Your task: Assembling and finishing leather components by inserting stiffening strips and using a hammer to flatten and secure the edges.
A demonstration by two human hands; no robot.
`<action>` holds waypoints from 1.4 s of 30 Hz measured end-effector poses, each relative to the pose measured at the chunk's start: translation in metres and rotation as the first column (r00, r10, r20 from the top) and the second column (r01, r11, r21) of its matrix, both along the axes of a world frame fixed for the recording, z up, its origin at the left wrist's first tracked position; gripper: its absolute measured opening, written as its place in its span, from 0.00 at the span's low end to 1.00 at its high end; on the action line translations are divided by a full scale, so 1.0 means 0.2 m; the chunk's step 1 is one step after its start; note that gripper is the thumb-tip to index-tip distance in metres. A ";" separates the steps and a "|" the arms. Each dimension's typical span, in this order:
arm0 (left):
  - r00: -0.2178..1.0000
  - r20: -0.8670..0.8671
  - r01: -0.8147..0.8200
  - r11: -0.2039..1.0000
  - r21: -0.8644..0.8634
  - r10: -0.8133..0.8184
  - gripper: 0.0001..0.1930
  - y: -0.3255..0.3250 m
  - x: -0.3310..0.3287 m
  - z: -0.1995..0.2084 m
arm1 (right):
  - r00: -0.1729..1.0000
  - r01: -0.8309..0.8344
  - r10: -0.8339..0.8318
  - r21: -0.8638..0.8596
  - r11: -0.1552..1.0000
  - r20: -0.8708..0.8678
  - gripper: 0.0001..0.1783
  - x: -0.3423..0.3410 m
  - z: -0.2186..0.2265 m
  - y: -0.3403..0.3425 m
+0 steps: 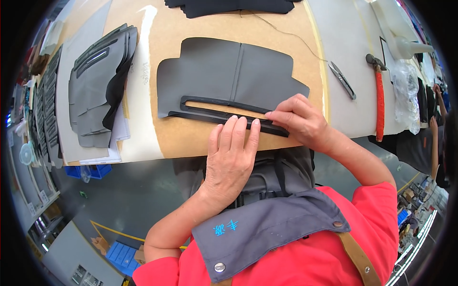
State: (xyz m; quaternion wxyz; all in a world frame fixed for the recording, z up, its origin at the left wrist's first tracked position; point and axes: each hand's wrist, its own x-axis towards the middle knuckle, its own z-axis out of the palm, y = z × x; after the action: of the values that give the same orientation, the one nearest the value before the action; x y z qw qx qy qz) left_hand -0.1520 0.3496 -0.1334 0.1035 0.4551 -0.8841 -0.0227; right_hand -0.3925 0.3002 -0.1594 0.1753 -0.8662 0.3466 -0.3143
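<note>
A dark grey sheet panel (pixel 210 66) lies flat on the brown-covered table before me, with a seam down its middle. Near its close edge runs a long narrow slot framed by a black edging strip (pixel 191 101); another black strip (pixel 195 117) follows the panel's lower edge. My left hand (pixel 231 159) rests with its fingers stretched side by side, tips on the lower black strip below the slot. At the slot's right end, thumb and fingers of my right hand (pixel 305 124) pinch the black edging. The right fingertips partly hide what they grip.
A stack of similar grey panels (pixel 95 95) stands at the left. To the right lie thread snips (pixel 342 80), a hammer with a red handle (pixel 379 102) and a clear plastic bag (pixel 405 90). Black pieces (pixel 234 6) lie at the far edge. Another person (pixel 420 148) is at the right.
</note>
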 end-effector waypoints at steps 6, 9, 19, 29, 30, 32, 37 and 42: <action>1.000 -0.005 0.025 0.999 0.042 -0.025 0.26 0.01 -0.01 -0.02 | 0.993 -0.076 0.075 -0.012 0.997 -0.089 0.25 -0.03 0.02 -0.01; 1.000 -0.006 0.024 0.999 0.041 -0.024 0.26 0.02 -0.01 -0.01 | 0.982 -0.144 0.122 -0.153 0.978 -0.146 0.23 -0.05 0.00 0.00; 1.000 0.011 0.018 0.999 0.044 -0.018 0.26 0.04 -0.03 -0.01 | 0.974 -0.155 0.138 -0.087 0.984 -0.181 0.26 -0.06 0.04 0.01; 0.984 -0.172 -0.012 0.984 0.177 0.043 0.31 0.03 -0.09 0.04 | 0.951 0.218 -0.275 -0.317 0.923 -0.145 0.23 -0.29 0.11 -0.02; 0.965 -0.263 0.045 0.981 0.190 0.007 0.31 0.04 -0.07 0.04 | 0.850 0.436 -0.508 -0.352 0.828 -0.142 0.18 -0.39 0.09 0.00; 0.921 -0.390 0.080 0.978 0.195 0.003 0.30 0.03 0.00 0.05 | 0.542 0.659 -0.808 -0.479 0.580 -0.232 0.19 -0.65 0.10 0.00; 0.947 -0.320 -0.006 0.998 0.069 0.028 0.23 -0.07 0.19 -0.01 | 0.171 0.966 -0.897 -0.108 0.233 -0.409 0.33 -1.25 -0.02 0.21; 0.943 -0.327 -0.048 0.998 0.035 0.057 0.21 -0.10 0.20 -0.06 | 0.328 0.898 -0.922 0.370 0.236 -0.207 0.26 -1.19 0.03 0.20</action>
State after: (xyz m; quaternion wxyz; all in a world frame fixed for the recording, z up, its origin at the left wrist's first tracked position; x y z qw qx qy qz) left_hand -0.1115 0.3305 -0.1457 0.2433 0.4696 -0.8419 -0.1069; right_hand -0.6313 0.3393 -0.1543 0.1519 -0.4337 0.8369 -0.2972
